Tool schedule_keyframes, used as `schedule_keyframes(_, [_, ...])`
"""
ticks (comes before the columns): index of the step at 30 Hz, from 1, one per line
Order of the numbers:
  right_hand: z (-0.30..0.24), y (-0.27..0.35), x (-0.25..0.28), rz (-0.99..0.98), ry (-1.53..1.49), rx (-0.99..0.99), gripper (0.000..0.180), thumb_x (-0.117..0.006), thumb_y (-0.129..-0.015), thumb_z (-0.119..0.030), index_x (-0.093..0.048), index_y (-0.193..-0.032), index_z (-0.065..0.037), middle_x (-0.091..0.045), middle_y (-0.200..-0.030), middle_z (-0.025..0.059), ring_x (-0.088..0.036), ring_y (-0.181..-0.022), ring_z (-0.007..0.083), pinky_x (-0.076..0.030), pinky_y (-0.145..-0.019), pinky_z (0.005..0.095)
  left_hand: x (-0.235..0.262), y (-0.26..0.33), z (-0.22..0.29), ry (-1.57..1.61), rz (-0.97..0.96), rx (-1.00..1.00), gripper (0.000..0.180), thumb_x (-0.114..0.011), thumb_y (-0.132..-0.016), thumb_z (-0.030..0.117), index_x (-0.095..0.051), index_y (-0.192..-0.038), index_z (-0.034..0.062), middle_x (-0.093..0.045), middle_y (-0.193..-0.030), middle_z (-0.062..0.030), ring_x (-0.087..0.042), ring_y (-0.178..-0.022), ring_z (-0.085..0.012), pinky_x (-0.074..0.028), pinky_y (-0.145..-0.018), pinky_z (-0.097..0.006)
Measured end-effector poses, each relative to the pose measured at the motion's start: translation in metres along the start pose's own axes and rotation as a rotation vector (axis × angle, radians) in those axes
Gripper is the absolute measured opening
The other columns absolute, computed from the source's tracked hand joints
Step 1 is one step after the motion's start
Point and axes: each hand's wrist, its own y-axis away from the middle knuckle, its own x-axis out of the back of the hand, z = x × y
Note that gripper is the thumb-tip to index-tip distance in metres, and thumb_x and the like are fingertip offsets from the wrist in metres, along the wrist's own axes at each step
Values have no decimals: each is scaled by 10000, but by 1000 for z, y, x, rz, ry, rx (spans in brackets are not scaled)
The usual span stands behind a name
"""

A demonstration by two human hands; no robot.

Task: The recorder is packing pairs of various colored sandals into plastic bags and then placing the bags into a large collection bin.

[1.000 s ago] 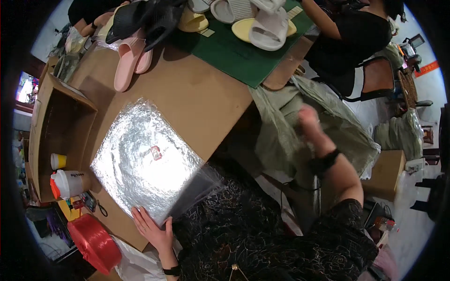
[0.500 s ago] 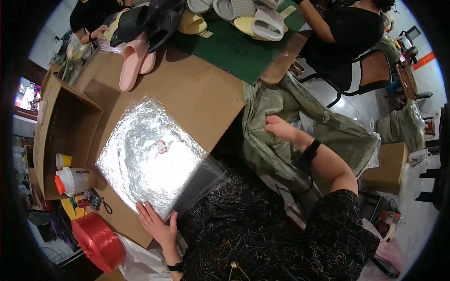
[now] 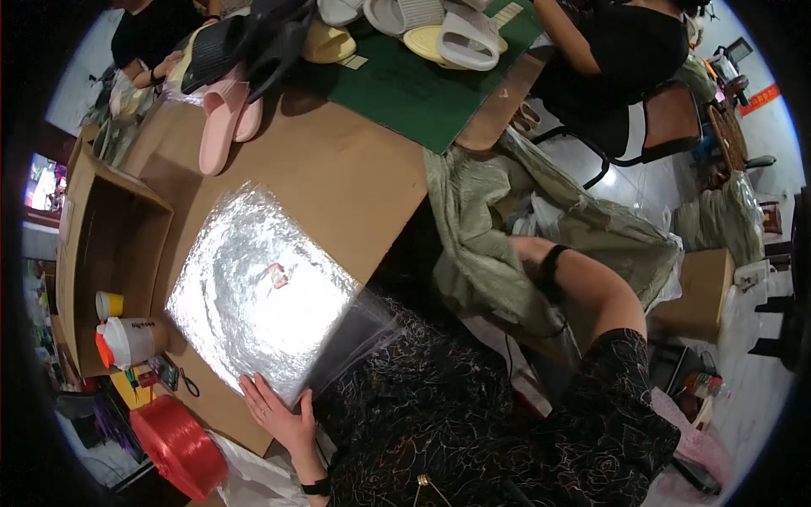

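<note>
Left hand (image 3: 274, 411) lay flat, fingers (image 3: 253, 390) spread open, palm down on the near edge of a clear plastic bag (image 3: 266, 296) that was spread shiny and flat on the brown table (image 3: 355, 169). It pressed the bag and gripped nothing. A small pink-red item (image 3: 277, 274) sat about mid-bag; could not tell if inside or on top. The bag's near right corner hung off the table edge over the person's dark patterned lap.

Right hand (image 3: 517, 253) was down at the right, well apart from the table, reaching into a big olive-green sack (image 3: 498, 211). A dark band was on the wrist. Its fingers were buried in the sack's folds, so could not tell how far open or what they held.

Left of the bag: an open cardboard box (image 3: 106, 245), then a white jug (image 3: 131, 340) with orange cap and a yellow cup (image 3: 108, 304) just beside it. A red spool (image 3: 177, 444) sat near the left hand, at the table corner. Far end of the table: green mat (image 3: 414, 93) with pale slippers (image 3: 460, 38), plus pink slippers (image 3: 224, 127) and black ones (image 3: 245, 51). Another person in black (image 3: 625, 59) sat across on the right.
</note>
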Motion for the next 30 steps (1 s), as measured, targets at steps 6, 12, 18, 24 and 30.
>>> schedule_keyframes(6, [-12, 1, -86, 109, 112, -67, 375, -541, -946, -316, -664, -1201, -70, -659, -1208, 137, -644, -1074, 318, -510, -871, 453, 1, 3, -5, -63, -21, -13, 897, -731, -834, 363, -297, -1528, -6, -248, -1599, -239, -247, -1462, -431, -222, -1180, -512])
schedule_keyframes(12, [115, -32, -104, 199, 284, -107, 423, -534, -948, -384, -664, -1211, -78, -648, -1244, 166, -640, -1113, 338, -510, -865, 471, 3, 0, 2, -63, -32, -17, 890, -708, -852, 372, -281, -1534, -10, -242, -1598, -246, -255, -1459, -433, -226, -1179, -516])
schedule_keyframes(18, [199, -20, -120, -97, 138, -494, 709, -453, -989, -558, -306, -1563, -169, -216, -1630, 152, -262, -1467, 385, -312, -1061, 680, -1, 0, -3, -86, -25, -35, 886, -678, -873, 415, -273, -1535, -13, -237, -1597, -255, -250, -1460, -436, -225, -1179, -522])
schedule_keyframes(24, [250, -94, -225, -121, 516, -450, 817, -452, -942, -645, -256, -1583, -178, -205, -1629, 176, -251, -1466, 418, -272, -1105, 671, 10, -8, 10, -114, -30, -46, 888, -677, -869, 412, -272, -1536, -13, -239, -1595, -257, -254, -1459, -435, -224, -1180, -523])
schedule_keyframes(30, [258, -106, -243, 430, -3, -289, 390, -483, -981, -347, -660, -1248, -125, -669, -1234, 161, -671, -1081, 325, -536, -864, 464, 6, -1, 3, -67, -36, -15, 898, -693, -847, 385, -272, -1539, -4, -240, -1597, -254, -254, -1459, -433, -220, -1186, -514])
